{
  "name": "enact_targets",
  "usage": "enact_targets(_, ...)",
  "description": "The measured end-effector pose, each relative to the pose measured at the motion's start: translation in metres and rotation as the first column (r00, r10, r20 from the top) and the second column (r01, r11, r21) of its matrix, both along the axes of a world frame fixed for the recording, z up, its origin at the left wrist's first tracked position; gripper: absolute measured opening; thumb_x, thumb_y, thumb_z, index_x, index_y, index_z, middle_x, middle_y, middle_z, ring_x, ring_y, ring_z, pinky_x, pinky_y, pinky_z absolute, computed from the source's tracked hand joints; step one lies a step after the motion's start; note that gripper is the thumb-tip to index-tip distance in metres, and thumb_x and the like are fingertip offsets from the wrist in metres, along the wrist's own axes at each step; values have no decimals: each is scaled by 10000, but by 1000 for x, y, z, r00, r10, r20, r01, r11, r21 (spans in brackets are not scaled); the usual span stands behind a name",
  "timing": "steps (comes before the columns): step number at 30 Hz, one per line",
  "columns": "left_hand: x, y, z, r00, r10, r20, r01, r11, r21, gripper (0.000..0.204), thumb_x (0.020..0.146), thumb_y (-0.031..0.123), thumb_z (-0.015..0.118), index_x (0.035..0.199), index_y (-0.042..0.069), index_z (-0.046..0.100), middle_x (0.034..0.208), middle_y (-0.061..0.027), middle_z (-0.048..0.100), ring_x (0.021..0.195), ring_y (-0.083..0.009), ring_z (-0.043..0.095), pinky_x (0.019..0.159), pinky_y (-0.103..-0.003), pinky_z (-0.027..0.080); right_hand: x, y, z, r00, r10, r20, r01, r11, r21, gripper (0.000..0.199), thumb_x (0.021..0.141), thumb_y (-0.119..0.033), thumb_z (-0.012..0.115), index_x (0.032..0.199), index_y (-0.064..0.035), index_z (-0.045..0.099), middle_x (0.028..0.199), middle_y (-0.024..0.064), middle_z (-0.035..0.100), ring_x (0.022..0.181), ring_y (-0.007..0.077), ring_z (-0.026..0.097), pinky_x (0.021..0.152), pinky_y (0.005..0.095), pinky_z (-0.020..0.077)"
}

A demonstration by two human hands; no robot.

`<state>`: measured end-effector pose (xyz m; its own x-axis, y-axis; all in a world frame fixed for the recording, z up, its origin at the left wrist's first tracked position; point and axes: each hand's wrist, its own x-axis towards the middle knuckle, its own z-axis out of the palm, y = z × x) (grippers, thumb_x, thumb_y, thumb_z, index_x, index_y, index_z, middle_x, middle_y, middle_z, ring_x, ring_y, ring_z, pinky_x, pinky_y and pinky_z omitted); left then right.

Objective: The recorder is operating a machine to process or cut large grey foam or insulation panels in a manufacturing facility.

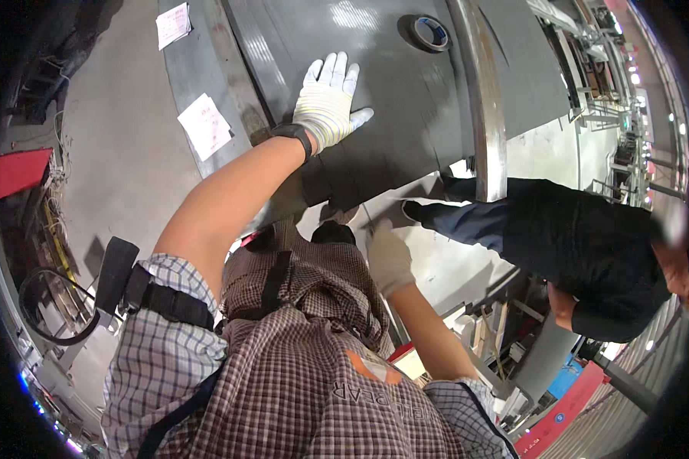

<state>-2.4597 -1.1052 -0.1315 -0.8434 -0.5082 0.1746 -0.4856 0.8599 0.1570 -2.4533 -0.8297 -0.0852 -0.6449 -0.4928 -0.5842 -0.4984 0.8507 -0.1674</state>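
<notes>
A dark grey sheet (390, 99) covers the work surface in front of me, its near edge a little ragged. My left hand (329, 107), in a white and yellow striped glove, lies flat on it with the fingers stretched and the thumb out. Below the near edge hangs my right hand (389, 258) in a pale glove, its fingers curled. Whatever they hold is too small and blurred to make out. A roll of tape (430, 34) rests on the sheet farther off. Along the sheet's right part runs a long metal bar (482, 99).
Two paper slips (205, 126) lie on the grey strip left of the sheet. At the right stands another person in dark clothes (566, 245), close to the bar's near end. Cables and clutter (53, 229) fill the far left; a red panel (563, 413) shows at lower right.
</notes>
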Motion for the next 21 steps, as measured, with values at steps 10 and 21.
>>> enact_targets(10, -6, 3, 4, 1000, -13, -4, 13, 999, -30, 897, 909, 615, 578, 1514, -18, 380, 1570, -258, 357, 1480, -383, 307, 1215, -512, 208, -6, 6, -43, 1000, -20, -18, 20, 1000, -14, 298, 1014, -282, 523, 1084, 8, 531, 956, 277, 703, 926, 467, 675, 769, 553, 518)
enact_targets(21, -5, 2, -10, 1000, -20, -4, 20, 991, -133, 866, 931, 624, 535, 1523, 11, 379, 1574, -253, 367, 1467, -390, 336, 1208, -528, 217, 0, 12, -91, 999, -24, -43, 19, 993, -113, 362, 1026, -348, 511, 1173, -17, 499, 869, 265, 705, 867, 443, 691, 744, 548, 534)
